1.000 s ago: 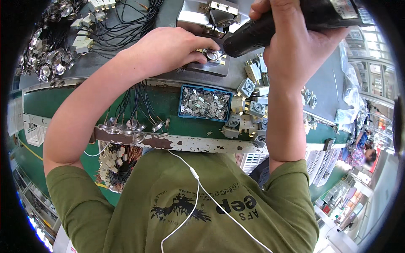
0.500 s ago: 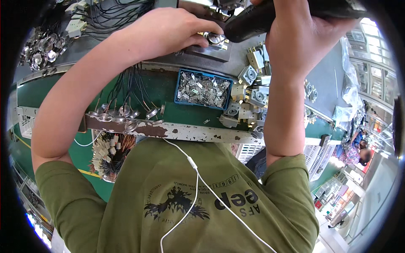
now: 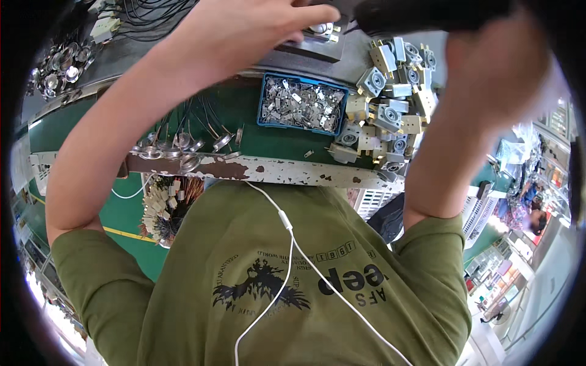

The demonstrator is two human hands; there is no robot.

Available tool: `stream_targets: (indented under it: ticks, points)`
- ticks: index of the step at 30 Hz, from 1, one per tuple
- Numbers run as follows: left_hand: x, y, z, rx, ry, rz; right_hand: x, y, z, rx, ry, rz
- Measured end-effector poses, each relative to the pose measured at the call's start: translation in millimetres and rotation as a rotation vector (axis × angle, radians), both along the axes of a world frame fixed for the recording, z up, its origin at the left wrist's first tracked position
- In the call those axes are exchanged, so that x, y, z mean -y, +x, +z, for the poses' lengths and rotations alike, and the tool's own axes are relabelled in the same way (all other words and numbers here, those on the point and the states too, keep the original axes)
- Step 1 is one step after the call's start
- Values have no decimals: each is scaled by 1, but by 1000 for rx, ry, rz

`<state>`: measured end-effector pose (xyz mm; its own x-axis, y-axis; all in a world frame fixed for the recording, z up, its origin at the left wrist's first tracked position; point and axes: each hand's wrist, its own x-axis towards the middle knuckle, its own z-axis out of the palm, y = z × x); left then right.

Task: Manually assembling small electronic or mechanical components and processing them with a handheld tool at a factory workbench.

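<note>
While the left hand pinches fingertips on a small metal part at the bench's far edge, right hand blurred, wrapped round a black power tool cut off above, blue tray of metal clips near front edge, grey-and-cream blocks piled beside it.

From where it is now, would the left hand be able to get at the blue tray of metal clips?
Probably yes. The left hand rests at a small part on the grey fixture, and the blue tray lies open-topped on the green bench, just toward the body from it. Nothing covers it; the right hand is off to the side.
</note>
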<state>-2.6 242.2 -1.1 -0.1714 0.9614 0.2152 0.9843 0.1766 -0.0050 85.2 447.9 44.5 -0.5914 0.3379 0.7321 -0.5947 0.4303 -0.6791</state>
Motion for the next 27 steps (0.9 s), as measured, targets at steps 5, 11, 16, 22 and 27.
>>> stream_targets:
  ticks: [5,11,16,22,27]
  points:
    - [-11,52,-29,34,-129,-200,-1,-1,7,4,-22,-57]
    - [0,69,-52,-15,-25,-215,27,4,52,-144,-19,-54]
    - [0,62,-36,277,-15,-175,40,-31,51,-254,-131,-172]
    - [5,59,-25,464,-24,-178,48,-63,27,-483,-942,858]
    - [7,57,-28,468,-32,-170,49,-47,34,-165,-157,-30]
